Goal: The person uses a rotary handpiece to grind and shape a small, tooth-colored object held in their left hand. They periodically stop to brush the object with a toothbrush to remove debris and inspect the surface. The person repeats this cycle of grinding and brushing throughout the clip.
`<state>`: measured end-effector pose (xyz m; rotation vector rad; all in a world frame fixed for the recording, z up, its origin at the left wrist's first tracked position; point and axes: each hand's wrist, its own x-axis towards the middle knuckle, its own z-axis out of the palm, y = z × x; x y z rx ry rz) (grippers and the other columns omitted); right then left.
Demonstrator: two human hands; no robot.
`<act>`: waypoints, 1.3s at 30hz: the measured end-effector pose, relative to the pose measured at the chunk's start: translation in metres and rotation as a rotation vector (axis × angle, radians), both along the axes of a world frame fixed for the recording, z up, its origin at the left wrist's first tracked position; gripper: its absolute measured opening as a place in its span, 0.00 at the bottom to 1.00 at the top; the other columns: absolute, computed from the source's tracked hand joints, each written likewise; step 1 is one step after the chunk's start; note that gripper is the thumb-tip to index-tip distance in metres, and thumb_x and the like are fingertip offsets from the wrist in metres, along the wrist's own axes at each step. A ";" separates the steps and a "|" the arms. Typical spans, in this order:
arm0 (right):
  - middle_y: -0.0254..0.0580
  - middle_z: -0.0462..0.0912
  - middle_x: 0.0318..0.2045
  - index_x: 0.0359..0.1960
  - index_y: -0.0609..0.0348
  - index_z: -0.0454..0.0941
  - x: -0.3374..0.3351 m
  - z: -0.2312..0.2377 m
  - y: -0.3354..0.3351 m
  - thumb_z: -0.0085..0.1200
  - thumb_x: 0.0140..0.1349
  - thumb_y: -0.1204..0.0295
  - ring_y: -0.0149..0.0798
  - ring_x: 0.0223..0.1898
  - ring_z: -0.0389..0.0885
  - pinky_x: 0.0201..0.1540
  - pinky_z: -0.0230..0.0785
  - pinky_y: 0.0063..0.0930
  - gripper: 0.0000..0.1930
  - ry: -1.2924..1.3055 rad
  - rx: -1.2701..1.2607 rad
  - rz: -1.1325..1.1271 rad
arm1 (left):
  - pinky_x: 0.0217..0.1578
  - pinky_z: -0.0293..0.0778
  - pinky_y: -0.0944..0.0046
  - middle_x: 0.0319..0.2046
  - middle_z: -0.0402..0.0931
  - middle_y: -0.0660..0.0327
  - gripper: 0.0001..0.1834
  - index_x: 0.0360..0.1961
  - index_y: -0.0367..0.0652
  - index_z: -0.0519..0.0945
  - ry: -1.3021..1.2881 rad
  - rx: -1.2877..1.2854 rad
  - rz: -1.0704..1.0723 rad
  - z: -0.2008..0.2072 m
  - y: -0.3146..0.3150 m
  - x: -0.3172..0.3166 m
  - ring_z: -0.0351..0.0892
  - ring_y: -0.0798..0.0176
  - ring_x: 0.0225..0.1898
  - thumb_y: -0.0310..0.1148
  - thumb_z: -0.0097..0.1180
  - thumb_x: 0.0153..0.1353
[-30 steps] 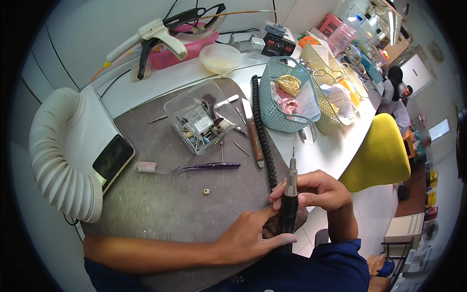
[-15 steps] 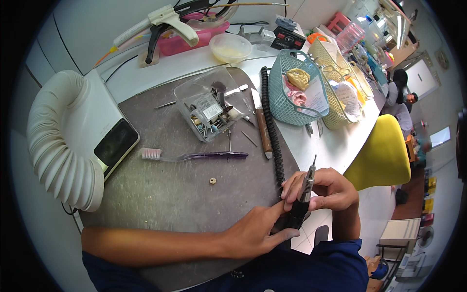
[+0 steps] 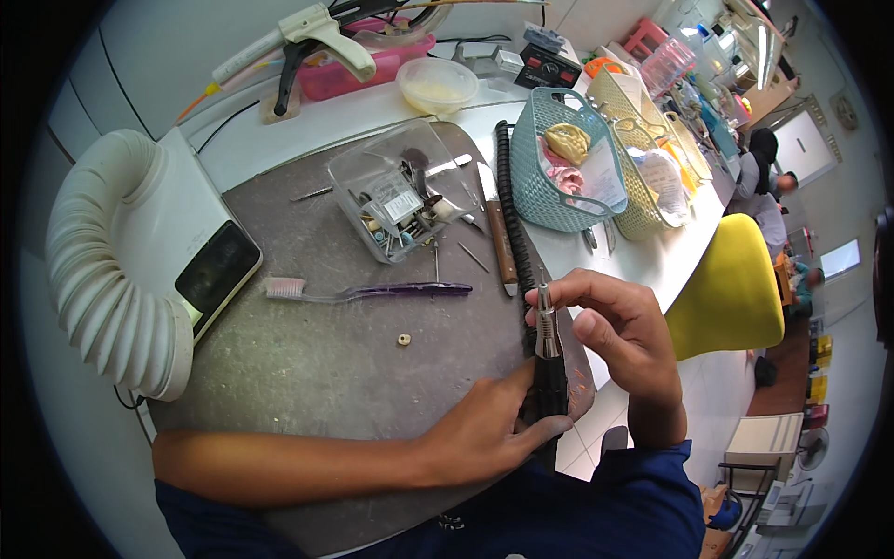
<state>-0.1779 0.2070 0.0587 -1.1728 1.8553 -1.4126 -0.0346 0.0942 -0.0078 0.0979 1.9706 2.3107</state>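
My left hand (image 3: 480, 424) is wrapped round the black lower body of a rotary handpiece (image 3: 550, 377), which stands nearly upright with its metal nose and thin bit at the top. My right hand (image 3: 629, 331) is beside that nose. Its bent fingers reach behind the metal, while the thumb stands apart from it; whether the fingertips touch it is unclear. A small cream-coloured piece (image 3: 404, 340) lies on the grey bench mat (image 3: 307, 373). Beyond it lies a purple-handled toothbrush (image 3: 400, 290). A wooden-handled knife (image 3: 504, 247) lies by the coiled black cord (image 3: 514, 186).
A clear plastic box (image 3: 351, 177) of burs and small parts stands at mid-bench. At left is a white ribbed hose (image 3: 79, 270) on a unit with a dark panel. Blue (image 3: 559, 214) and yellow (image 3: 647, 219) baskets stand at far right, near a yellow chair (image 3: 736, 298).
The handpiece has swung upright, its tip moving left and up. My right hand has loosened from its nose, with the thumb now off it. The left hand keeps its grip.
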 end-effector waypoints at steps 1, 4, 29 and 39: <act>0.42 0.85 0.35 0.40 0.68 0.80 0.000 0.003 -0.003 0.55 0.67 0.65 0.32 0.39 0.82 0.45 0.72 0.27 0.14 -0.011 0.043 -0.002 | 0.44 0.80 0.57 0.39 0.81 0.48 0.23 0.51 0.31 0.68 -0.039 -0.001 -0.035 0.002 -0.002 0.000 0.84 0.55 0.43 0.36 0.60 0.64; 0.40 0.84 0.29 0.34 0.68 0.81 -0.005 0.007 -0.017 0.53 0.68 0.68 0.30 0.33 0.81 0.40 0.72 0.26 0.13 0.003 0.083 0.026 | 0.44 0.80 0.57 0.39 0.80 0.48 0.22 0.50 0.31 0.68 -0.039 -0.033 -0.064 0.006 -0.004 0.000 0.84 0.53 0.43 0.37 0.59 0.64; 0.41 0.79 0.28 0.29 0.59 0.79 -0.023 -0.035 -0.079 0.58 0.60 0.67 0.46 0.31 0.82 0.33 0.72 0.39 0.08 1.090 0.391 0.048 | 0.40 0.82 0.56 0.42 0.79 0.48 0.25 0.52 0.32 0.67 -0.007 -0.090 -0.058 0.000 -0.004 -0.002 0.83 0.49 0.41 0.40 0.59 0.64; 0.36 0.82 0.30 0.40 0.64 0.78 -0.042 -0.008 -0.054 0.58 0.59 0.77 0.27 0.27 0.80 0.32 0.73 0.21 0.08 0.237 -0.007 0.036 | 0.47 0.80 0.57 0.44 0.80 0.50 0.23 0.54 0.32 0.66 -0.120 0.016 -0.099 0.006 -0.004 -0.002 0.82 0.56 0.47 0.33 0.59 0.64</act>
